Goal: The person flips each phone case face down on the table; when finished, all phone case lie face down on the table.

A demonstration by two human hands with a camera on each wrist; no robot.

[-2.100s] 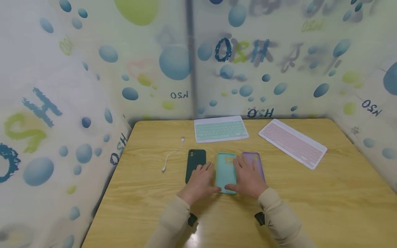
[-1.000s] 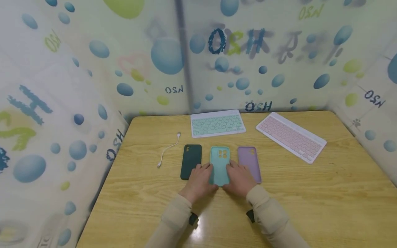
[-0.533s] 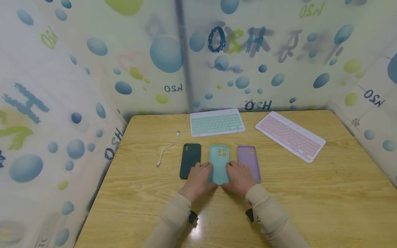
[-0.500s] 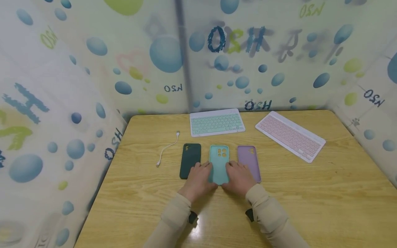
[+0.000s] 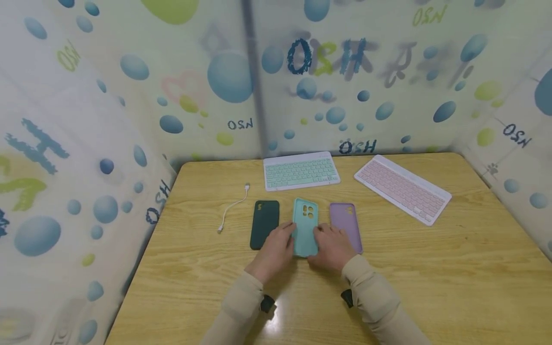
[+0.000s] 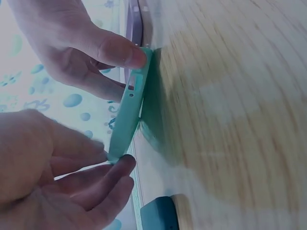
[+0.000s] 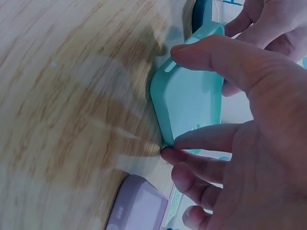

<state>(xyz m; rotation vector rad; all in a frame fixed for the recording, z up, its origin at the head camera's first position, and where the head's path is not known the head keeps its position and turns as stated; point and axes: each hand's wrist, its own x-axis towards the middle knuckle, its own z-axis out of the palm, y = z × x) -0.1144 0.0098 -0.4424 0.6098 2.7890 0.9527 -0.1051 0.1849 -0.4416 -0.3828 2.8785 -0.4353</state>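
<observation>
Three phone cases lie in a row ahead of my fingers, and I work across them from the left. Farthest left of my fingertips trails a white cable (image 5: 233,207). Just outside my left hand (image 5: 274,250) sits the dark green case (image 5: 264,224), untouched; that hand's fingers curl against the left edge of the teal case (image 5: 305,227), thumb at its near corner. The wrist views show the teal case (image 6: 127,117) tipped up off the wooden table (image 5: 431,268), caught between both hands. My right hand (image 5: 332,248) pinches the other long edge, thumb on the case's bottom corner (image 7: 189,98), fingers tucked under. Right of those fingers rests the purple case (image 5: 345,224). Beyond my fingertips lie a mint keyboard (image 5: 301,171) and a pink keyboard (image 5: 403,188).

To lift it well, I judge both grips should stay even on the rims so the soft shell does not twist or slide into its neighbours.
</observation>
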